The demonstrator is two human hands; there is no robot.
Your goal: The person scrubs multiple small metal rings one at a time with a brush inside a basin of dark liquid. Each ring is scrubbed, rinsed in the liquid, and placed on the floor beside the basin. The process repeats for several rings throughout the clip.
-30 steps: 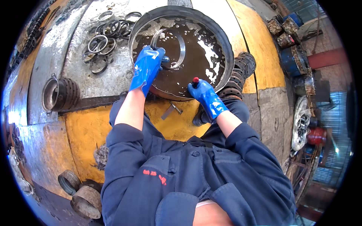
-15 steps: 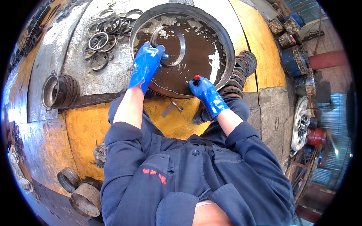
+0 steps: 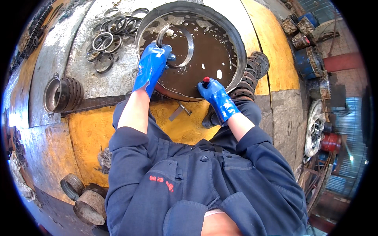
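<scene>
A large round basin (image 3: 241,51) of brown liquid, with pale foam along the far edge, stands in front of me. My left hand (image 3: 151,69), in a blue rubber glove, grips a shiny metal ring (image 3: 190,47) by its near left side, partly over the liquid. Inside the basin's near right rim, my right hand (image 3: 215,93), gloved the same way, is closed around a red-ended handle (image 3: 206,80). The rest of that tool is hidden by the fingers and the liquid. The ring and the handle are apart.
Several metal rings (image 3: 103,42) lie heaped left of the basin. A round metal pot-like part (image 3: 55,96) lies farther left. Dark slotted discs (image 3: 252,72) line up at the basin's right. Wide metal rings (image 3: 89,207) lie at lower left. A small metal tool (image 3: 182,111) lies below the basin.
The bright patch on the liquid at the right has shrunk to small spots. Both hands have barely moved, and their grips are the same.
</scene>
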